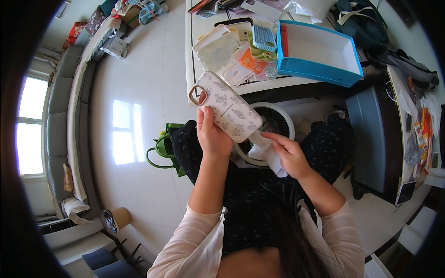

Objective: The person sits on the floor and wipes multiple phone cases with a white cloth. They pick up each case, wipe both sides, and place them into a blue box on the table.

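My left hand (212, 133) grips a white phone case (232, 107) with a grey floral print, near its camera cutout. The case is tilted, its printed back facing up. In my right hand (289, 154) is a crumpled white tissue or cloth (269, 153), and a strip of it meets the lower edge of the case. Below both hands, between my knees, stands a round bin (292, 130) with a pale rim. Its contents are partly hidden by the case and the cloth.
Several phone cases (255, 64) lie piled on the white table (250, 89) ahead, beside a blue open-topped box (320, 71) holding a red item (284, 41). A green handbag (163, 147) is on the floor by my left knee. At the right stands a dark cabinet (365, 139).
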Motion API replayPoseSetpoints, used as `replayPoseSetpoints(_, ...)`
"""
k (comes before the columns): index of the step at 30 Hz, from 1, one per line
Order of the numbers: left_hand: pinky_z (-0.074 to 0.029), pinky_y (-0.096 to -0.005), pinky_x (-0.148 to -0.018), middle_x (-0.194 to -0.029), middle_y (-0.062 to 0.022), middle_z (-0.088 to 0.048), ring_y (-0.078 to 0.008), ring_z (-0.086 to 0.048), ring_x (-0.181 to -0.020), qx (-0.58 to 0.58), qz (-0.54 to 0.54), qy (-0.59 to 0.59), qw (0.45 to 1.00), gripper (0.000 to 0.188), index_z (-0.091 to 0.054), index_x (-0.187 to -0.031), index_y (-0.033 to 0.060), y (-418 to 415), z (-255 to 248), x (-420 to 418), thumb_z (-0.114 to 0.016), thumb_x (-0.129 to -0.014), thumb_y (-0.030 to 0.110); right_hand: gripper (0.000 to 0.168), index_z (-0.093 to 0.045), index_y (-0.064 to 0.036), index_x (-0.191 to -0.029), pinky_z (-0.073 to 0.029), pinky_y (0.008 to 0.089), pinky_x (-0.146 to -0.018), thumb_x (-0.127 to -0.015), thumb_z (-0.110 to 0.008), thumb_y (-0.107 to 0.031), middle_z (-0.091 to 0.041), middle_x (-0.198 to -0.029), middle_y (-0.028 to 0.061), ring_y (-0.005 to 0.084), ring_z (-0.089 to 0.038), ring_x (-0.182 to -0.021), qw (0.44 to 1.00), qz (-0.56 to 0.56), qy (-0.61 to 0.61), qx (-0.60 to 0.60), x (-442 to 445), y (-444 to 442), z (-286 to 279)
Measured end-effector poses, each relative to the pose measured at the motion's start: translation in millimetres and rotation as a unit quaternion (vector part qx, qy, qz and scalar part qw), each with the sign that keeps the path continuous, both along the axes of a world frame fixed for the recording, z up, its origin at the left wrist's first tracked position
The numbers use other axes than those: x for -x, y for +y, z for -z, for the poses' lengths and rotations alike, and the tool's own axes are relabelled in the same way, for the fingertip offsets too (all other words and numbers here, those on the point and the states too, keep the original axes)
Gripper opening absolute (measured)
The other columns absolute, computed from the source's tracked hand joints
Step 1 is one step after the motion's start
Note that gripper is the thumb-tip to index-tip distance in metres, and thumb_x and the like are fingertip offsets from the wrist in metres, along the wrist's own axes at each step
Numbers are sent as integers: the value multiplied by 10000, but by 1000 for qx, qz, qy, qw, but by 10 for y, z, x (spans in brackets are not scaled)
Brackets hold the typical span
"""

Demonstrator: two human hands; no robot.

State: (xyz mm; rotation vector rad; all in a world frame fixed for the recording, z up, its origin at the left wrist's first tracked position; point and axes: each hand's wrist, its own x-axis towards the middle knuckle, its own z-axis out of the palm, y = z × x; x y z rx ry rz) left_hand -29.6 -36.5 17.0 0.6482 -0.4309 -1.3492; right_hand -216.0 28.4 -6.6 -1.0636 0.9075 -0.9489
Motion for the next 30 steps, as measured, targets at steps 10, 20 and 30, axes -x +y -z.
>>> replayPoseSetpoints(10,-416,-372,-991,-1299,-124,-472,-213,-502,-1166,74,40,-224,971,432,-309,-1387,43,59,128,361,-445,-984,118,333,-498,73,-1250,-543,377,-852,-960,-442,-82,-609,-1162,184,264,-648,-992,894,82,-294,-329,195,-183,-69)
replayPoseSetpoints(20,-420,-395,-992,-1296,-150,-481,-238,-512,-1169,117,94,-205,967,466,-284,-1388,33,-24,82,708,-478,-973,119,307,-553,56,-1208,-557,344,-796,-934,-489,-65,-641,-1099,173,226,-668,-910,900,117,-325,-267,741,-226,29)
replayPoseSetpoints(30,-437,-394,-990,-1287,-130,-511,-243,-523,-1169,-59,220,-103,968,413,-344,-1391,23,54,-3,672,-402,-988,94,324,-540,-8,-1271,-463,294,-923,-963,-447,-48,-603,-1224,122,173,-587,-1076,927,321,39,191,835,-481,-467)
